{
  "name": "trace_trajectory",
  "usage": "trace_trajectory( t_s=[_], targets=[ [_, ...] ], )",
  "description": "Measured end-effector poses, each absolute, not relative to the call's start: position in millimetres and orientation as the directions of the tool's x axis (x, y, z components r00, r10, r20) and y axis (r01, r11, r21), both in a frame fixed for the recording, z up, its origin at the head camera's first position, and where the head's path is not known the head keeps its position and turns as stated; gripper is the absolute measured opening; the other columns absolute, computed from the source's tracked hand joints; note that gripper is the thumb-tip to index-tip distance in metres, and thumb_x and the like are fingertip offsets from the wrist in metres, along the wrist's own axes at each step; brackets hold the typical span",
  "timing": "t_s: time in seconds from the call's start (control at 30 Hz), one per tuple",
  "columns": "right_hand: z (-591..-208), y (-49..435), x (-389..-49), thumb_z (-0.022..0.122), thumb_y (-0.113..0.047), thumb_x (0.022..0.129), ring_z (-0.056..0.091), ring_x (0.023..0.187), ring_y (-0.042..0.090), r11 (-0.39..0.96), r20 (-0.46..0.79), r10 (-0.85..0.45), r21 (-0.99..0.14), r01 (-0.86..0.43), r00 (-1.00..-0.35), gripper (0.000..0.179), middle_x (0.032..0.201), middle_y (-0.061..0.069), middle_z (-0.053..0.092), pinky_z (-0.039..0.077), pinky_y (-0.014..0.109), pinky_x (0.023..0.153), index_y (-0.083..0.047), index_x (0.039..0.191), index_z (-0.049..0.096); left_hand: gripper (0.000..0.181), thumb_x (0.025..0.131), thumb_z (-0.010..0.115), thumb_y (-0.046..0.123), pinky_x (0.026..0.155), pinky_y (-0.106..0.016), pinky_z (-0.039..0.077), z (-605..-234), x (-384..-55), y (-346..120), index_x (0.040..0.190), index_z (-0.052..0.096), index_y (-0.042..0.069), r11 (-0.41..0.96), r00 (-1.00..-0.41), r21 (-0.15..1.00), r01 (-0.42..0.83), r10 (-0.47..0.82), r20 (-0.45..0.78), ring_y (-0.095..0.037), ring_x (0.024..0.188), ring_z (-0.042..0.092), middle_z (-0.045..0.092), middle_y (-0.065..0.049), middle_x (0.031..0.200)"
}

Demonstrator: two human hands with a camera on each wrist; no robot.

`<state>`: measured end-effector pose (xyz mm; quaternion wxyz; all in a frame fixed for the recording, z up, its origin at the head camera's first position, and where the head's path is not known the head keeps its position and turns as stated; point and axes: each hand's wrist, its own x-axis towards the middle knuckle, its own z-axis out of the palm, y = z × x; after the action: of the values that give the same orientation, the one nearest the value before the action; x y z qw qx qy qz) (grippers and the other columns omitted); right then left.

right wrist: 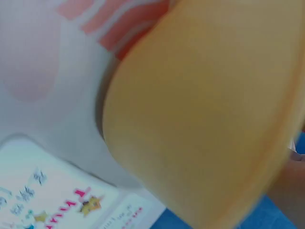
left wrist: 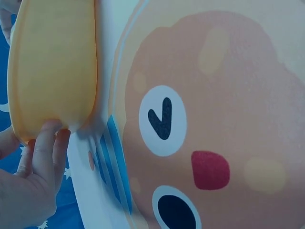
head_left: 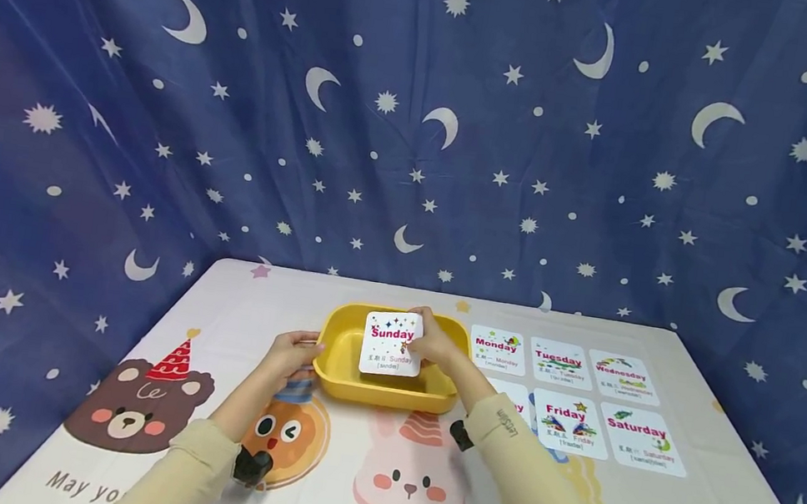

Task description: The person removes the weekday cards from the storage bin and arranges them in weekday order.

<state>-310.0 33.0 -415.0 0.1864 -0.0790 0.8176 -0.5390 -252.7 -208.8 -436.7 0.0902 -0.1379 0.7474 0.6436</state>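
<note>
A yellow plastic basin stands at the middle of the table. My left hand pinches its left end; the left wrist view shows the fingers against the outer wall and the thumb at the rim. Over the basin, my right hand holds a white card by its right edge. The card reads "Sunday" in red and faces me, tilted up. In the right wrist view the basin wall hides most of that hand and the card. Whatever lies behind the card inside the basin is hidden.
Right of the basin lie two rows of cards: Monday, Tuesday and Wednesday behind, Friday and Saturday in front. My right arm partly covers another card. A starry blue curtain hangs behind the cartoon-printed tablecloth.
</note>
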Motion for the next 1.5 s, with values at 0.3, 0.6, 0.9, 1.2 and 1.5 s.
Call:
trace_trajectory(
  t_s=[0.3,0.6,0.9,1.2,1.5],
  targets=[
    [-401.6,46.6,-307.5,0.048,0.012,0.085,0.059,0.085,0.024,0.403,-0.174,-0.356,-0.915,0.017,-0.918,0.059,0.122,0.023,0.050,0.056,0.033,0.063,-0.009,0.136,0.027,0.042,0.095,0.053,0.008,0.065,-0.025,0.060,-438.7,-252.7,-208.3,0.134,0.044,-0.005,0.127,-0.940,0.933,-0.337,-0.103,-0.326,-0.012,0.076,0.066,0.051,-0.030,0.129],
    [-388.7,67.3,-296.1,0.050,0.008,0.088,0.064,0.083,0.024,0.377,-0.135,-0.348,-0.926,-0.007,-0.928,0.058,0.121,0.027,0.055,0.058,0.032,0.062,-0.008,0.139,0.027,0.043,0.095,0.054,0.007,0.072,-0.030,0.061,-435.1,-254.3,-209.5,0.134,0.043,-0.007,0.145,-0.942,0.932,-0.332,-0.092,-0.321,-0.013,0.076,0.066,0.052,-0.030,0.126],
    [-388.3,79.8,-285.0,0.052,0.008,0.088,0.062,0.076,0.016,0.355,-0.128,-0.356,-0.935,-0.008,-0.926,0.057,0.121,0.027,0.057,0.049,0.022,0.054,-0.007,0.138,0.029,0.044,0.096,0.053,0.009,0.072,-0.029,0.061,-435.3,-251.6,-211.1,0.135,0.041,-0.007,0.156,-0.938,0.925,-0.346,-0.082,-0.337,-0.016,0.081,0.066,0.051,-0.030,0.128],
    [-383.9,102.3,-267.5,0.049,0.004,0.090,0.063,0.092,0.024,0.354,-0.136,-0.377,-0.935,-0.007,-0.916,0.055,0.122,0.028,0.055,0.057,0.034,0.072,-0.010,0.139,0.027,0.044,0.096,0.053,0.010,0.070,-0.029,0.061,-434.0,-252.8,-208.3,0.135,0.041,-0.005,0.155,-0.935,0.922,-0.355,-0.077,-0.347,-0.013,0.076,0.065,0.051,-0.028,0.130],
    [-387.2,129.1,-249.1,0.049,0.007,0.089,0.064,0.084,0.017,0.327,-0.110,-0.384,-0.945,-0.023,-0.917,0.057,0.114,0.029,0.058,0.058,0.031,0.066,-0.005,0.140,0.025,0.042,0.097,0.051,0.009,0.071,-0.030,0.061,-433.4,-252.8,-206.5,0.135,0.041,-0.006,0.166,-0.941,0.926,-0.338,-0.070,-0.331,-0.014,0.078,0.065,0.049,-0.030,0.130]
  ],
)
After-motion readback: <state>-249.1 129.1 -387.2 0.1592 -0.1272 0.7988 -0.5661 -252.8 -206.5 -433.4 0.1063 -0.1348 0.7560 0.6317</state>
